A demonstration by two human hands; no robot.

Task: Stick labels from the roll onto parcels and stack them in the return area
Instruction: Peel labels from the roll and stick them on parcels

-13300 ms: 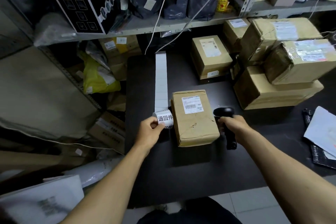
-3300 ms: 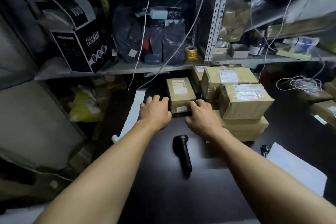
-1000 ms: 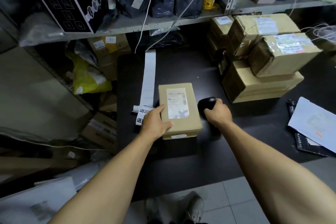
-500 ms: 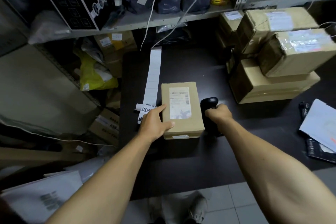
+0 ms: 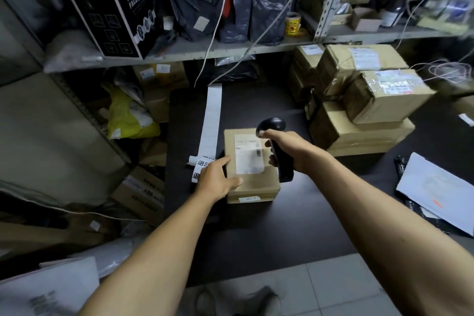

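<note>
- The parcel (image 5: pixel 252 182), a small brown cardboard box, lies flat on the dark surface (image 5: pixel 295 226), with a white shipping label (image 5: pixel 247 155) on its top face and a small white sticker on its near side.
- The left hand (image 5: pixel 218 178) rests on the parcel's left edge, its fingers fairly straight along that side and the thumb laid across the top near the front corner.
- The right hand (image 5: pixel 287 151) grips a black barcode scanner (image 5: pixel 278 146) by its handle, fingers curled round it; the scanner is off the surface, over the parcel's right side, its head up above the far right corner.
- The label roll (image 5: pixel 198 168) lies just left of the parcel, partly hidden by the left hand, with black printed characters showing on its near end.
- A long white strip of backing paper (image 5: pixel 212 120) runs from the roll away across the surface towards the shelf.
- A stack of larger brown parcels (image 5: pixel 364 100) stands well apart at the far right of the surface, several bearing white labels.
- White paper sheets (image 5: pixel 436 190) lie at the right edge of the surface.
- A metal shelf (image 5: pixel 230 52) above the surface carries a black carton, dark plastic bags and a yellow roll.
</note>
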